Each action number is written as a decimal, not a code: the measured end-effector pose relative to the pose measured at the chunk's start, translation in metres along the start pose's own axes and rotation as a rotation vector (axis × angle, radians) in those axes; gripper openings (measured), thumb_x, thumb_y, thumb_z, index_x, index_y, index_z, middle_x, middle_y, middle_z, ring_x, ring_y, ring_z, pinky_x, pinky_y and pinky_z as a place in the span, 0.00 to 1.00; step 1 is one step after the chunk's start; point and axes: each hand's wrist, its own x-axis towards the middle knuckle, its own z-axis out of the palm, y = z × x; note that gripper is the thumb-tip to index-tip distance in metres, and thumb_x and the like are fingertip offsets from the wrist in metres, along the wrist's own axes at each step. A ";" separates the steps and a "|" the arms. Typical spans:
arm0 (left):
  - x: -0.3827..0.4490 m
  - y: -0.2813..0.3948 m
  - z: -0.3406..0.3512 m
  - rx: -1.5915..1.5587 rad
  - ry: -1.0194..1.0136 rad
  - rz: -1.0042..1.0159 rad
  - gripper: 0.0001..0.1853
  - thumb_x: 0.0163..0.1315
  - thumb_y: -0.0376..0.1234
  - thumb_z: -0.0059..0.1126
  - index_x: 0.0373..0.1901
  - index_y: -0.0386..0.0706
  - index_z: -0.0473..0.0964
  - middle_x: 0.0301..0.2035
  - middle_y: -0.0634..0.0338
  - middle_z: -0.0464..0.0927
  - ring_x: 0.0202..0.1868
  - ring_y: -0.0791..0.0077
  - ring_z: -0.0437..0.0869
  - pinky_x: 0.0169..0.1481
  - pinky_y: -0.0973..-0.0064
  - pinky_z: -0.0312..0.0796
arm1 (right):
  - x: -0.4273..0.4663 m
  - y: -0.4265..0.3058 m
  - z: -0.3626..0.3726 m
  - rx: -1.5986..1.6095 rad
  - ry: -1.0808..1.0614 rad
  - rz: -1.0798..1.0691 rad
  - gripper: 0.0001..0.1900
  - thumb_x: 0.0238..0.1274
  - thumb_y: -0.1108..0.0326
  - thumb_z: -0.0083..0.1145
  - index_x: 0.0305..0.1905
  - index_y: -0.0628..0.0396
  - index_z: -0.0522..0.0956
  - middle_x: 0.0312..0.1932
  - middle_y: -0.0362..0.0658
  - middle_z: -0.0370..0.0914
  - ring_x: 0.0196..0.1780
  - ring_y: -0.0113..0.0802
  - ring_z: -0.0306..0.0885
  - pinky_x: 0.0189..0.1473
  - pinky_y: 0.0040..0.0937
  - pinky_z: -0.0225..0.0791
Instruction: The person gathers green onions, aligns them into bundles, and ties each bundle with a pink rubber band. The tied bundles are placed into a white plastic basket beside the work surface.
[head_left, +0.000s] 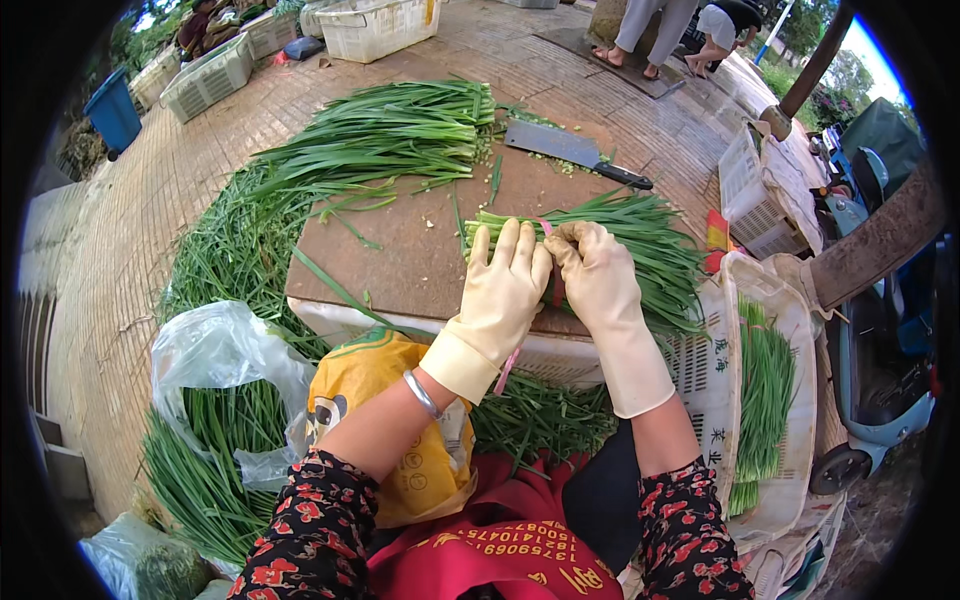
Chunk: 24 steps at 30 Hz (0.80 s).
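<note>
A bundle of garlic chives (649, 240) lies across the front right of a brown board (397, 262), pale stalk ends to the left. My left hand (499, 292), in a cream rubber glove, lies over the stalks and holds them down. Close beside it, my right hand (600, 274), gloved alike, has its thumb and fingertips pinched at the pink tie (545, 225) around the bundle. What exactly is between those fingertips is hidden. A pink strip (507, 372) hangs below my left wrist. Behind the bundle rests a cleaver (559, 142) with a black handle.
Loose chives (397, 131) are heaped at the board's back left, above leafy trimmings (232, 247). A plastic bag (225, 345) and a yellow bag (367, 375) stand front left. To the right, a white crate (799, 420) holds chives beside a scooter (870, 427). People stand far back.
</note>
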 end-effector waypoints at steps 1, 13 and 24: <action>-0.004 0.001 0.010 0.092 0.065 0.024 0.28 0.46 0.35 0.65 0.51 0.36 0.70 0.60 0.48 0.69 0.64 0.52 0.66 0.68 0.50 0.56 | 0.001 -0.004 0.002 0.020 -0.001 0.017 0.12 0.64 0.59 0.55 0.40 0.57 0.78 0.36 0.50 0.80 0.40 0.48 0.80 0.42 0.41 0.74; 0.005 0.027 0.036 -0.181 0.358 0.105 0.28 0.53 0.34 0.55 0.58 0.37 0.67 0.56 0.50 0.69 0.61 0.56 0.68 0.65 0.53 0.59 | 0.053 -0.046 -0.011 -0.183 -0.453 -0.149 0.12 0.64 0.61 0.53 0.42 0.59 0.77 0.42 0.53 0.78 0.49 0.48 0.76 0.51 0.42 0.69; 0.020 0.033 0.021 0.556 -0.294 0.067 0.34 0.62 0.37 0.43 0.71 0.38 0.54 0.68 0.44 0.57 0.70 0.41 0.55 0.72 0.48 0.49 | -0.042 -0.098 -0.024 0.237 -0.900 -0.363 0.16 0.64 0.61 0.53 0.53 0.57 0.76 0.44 0.49 0.80 0.52 0.42 0.77 0.57 0.36 0.66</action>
